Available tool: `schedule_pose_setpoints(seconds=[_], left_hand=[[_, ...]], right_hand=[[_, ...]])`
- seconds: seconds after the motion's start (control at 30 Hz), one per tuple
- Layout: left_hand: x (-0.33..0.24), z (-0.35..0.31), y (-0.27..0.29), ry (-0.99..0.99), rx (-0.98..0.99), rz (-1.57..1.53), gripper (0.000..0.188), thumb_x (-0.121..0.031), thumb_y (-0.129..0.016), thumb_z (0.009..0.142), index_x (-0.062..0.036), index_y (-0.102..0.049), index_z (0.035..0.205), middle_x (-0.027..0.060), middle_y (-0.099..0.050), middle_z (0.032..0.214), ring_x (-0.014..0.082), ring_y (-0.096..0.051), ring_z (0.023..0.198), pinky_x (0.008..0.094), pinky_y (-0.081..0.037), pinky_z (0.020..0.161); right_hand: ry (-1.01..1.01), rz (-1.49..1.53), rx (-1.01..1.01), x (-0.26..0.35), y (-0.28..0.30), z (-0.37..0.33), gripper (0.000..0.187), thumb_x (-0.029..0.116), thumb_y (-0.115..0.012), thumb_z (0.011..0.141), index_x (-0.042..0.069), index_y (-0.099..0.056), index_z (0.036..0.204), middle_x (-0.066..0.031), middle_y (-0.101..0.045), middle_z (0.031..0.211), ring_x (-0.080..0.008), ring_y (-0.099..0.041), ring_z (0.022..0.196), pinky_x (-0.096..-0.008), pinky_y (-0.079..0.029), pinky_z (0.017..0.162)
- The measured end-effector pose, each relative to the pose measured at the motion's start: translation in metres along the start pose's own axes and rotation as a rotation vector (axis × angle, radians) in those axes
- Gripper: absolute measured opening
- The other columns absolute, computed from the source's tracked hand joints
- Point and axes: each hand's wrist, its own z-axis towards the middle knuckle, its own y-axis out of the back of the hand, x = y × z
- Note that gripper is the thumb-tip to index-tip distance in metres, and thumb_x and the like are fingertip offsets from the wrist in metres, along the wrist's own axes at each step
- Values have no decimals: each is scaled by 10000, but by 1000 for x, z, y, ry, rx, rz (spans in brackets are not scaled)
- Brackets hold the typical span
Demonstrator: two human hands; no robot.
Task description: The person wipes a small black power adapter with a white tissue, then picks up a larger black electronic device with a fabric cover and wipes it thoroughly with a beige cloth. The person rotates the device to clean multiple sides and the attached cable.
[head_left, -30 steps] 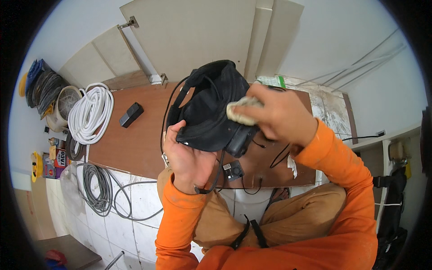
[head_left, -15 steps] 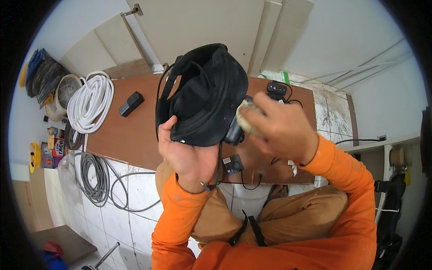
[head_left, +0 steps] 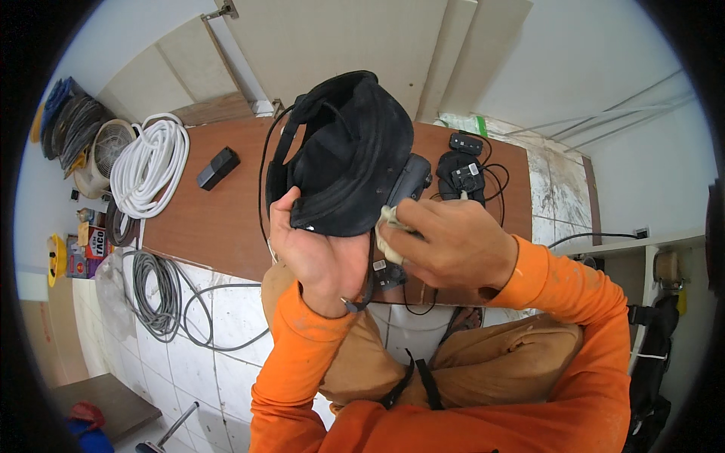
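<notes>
A black cap (head_left: 343,151) is held upturned by my left hand (head_left: 325,260), its thumb over the near edge and its palm underneath. On the cap's right side sits a dark camera-like device (head_left: 411,180), with a black cable running along the cap. My right hand (head_left: 453,241) pinches a crumpled cream cloth (head_left: 391,230) close to the lower end of that device. Whether the cloth touches the device or the cap, I cannot tell. Beneath my hands, a small black square device (head_left: 389,275) with a cable lies on the brown board (head_left: 226,249).
On the board lie a black box (head_left: 218,168) and, at right, black cabled devices (head_left: 461,170). Coiled white hose (head_left: 151,166) rests at the left, above a coil of grey cable (head_left: 155,302) on the tiled floor. A shelf (head_left: 664,245) stands at far right.
My right hand has moved down and slightly left with the cloth, from the device's upper part to its lower end. More of the device shows. The cap has barely shifted.
</notes>
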Motion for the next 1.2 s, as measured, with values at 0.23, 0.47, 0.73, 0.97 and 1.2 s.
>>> schedule_pose_setpoints(seconds=[0.23, 0.47, 0.73, 0.97, 1.2], left_hand=[[-3, 0, 4, 40, 36, 12, 516, -327, -480, 911, -43, -593, 1326, 138, -597, 1373, 333, -556, 1262, 497, -406, 1108], [-15, 1, 0, 23, -163, -2, 505, -288, -405, 942, -23, -583, 1334, 202, -591, 1382, 374, -557, 1280, 544, -401, 1120], [-37, 12, 12, -55, -376, -96, 448, -190, -335, 976, 24, -579, 1284, 218, -601, 1344, 374, -595, 1236, 544, -469, 1072], [-34, 12, 18, 20, -342, -200, 441, -174, -335, 983, 35, -578, 1287, 216, -599, 1337, 374, -595, 1229, 535, -487, 1060], [-35, 16, 23, -127, -411, -225, 458, -183, -328, 1006, 52, -560, 1325, 226, -578, 1374, 380, -573, 1261, 535, -472, 1080]], right_hand=[[-257, 253, -198, -67, 12, -5, 292, 117, -700, 785, 81, -690, 1074, -100, -602, 898, -289, -642, 730, -350, -518, 631], [-768, 1304, -221, -76, 9, -11, 210, 235, -654, 975, 38, -682, 1040, -1, -647, 808, -96, -606, 656, -252, -467, 560], [-676, 1406, -462, -48, 15, 12, 297, 249, -685, 976, 26, -700, 1171, -2, -707, 928, -50, -619, 720, -199, -494, 617], [-662, 1263, -628, -27, 1, 26, 351, 189, -728, 955, -17, -677, 1236, -34, -719, 1073, -63, -638, 924, -219, -531, 768], [-756, 1518, -665, 23, -42, 16, 306, 97, -749, 928, -37, -663, 1190, -33, -703, 1035, -65, -635, 911, -232, -539, 778]])
